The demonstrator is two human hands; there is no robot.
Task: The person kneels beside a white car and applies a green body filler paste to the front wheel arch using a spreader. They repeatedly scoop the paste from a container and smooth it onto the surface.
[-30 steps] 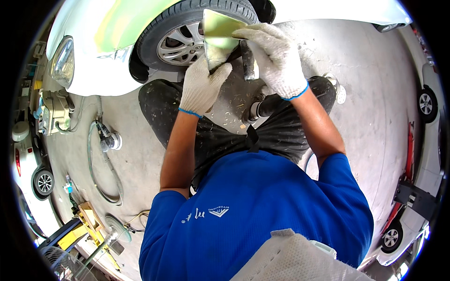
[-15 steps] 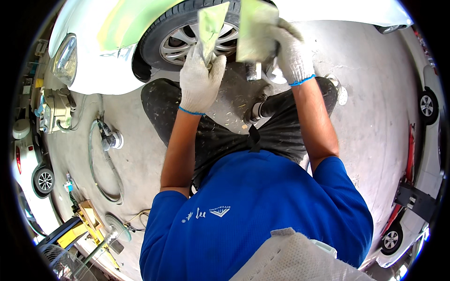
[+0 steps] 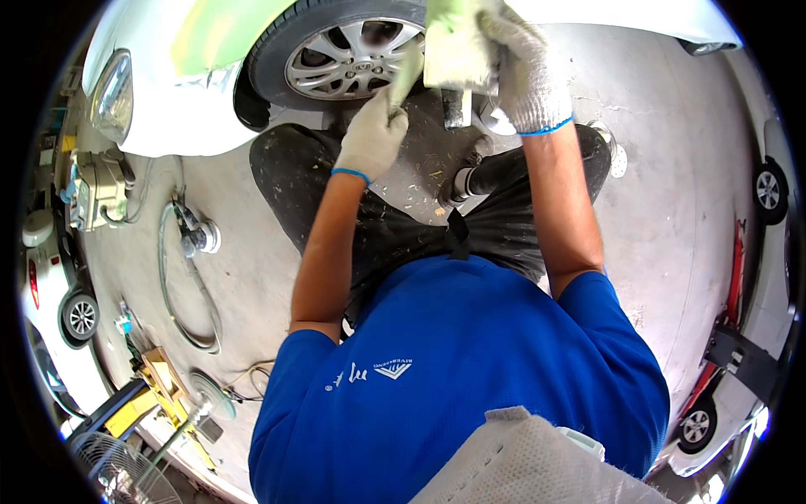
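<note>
My left hand [image 3: 371, 141], in a white knit glove, grips a narrow, pale-green putty spreader [image 3: 407, 71] that points up and is blurred. My gloved right hand [image 3: 522, 80] holds a wider flat spreader [image 3: 460, 59] smeared with pale-green paste, up to the right of the left one. Both are in front of the car's front wheel [image 3: 361, 67]. Above and left of that wheel, the white fender has a light-green patch [image 3: 201, 42]. A dark object with a white face [image 3: 456, 109] shows below the right spreader, partly hidden.
My bent legs [image 3: 294, 185] are spread below the car. On the left floor lie a sander [image 3: 200, 235] with hose, a machine [image 3: 105, 189] and a yellow stand [image 3: 130, 407], near a fan [image 3: 126, 470]. Other cars [image 3: 63, 311] and a red bar [image 3: 737, 269] are at both sides.
The two spreaders, close together a second ago, are apart. My right hand and its spreader have moved up and right; my left hand shifted right, its spreader now tilted rightward and lower.
</note>
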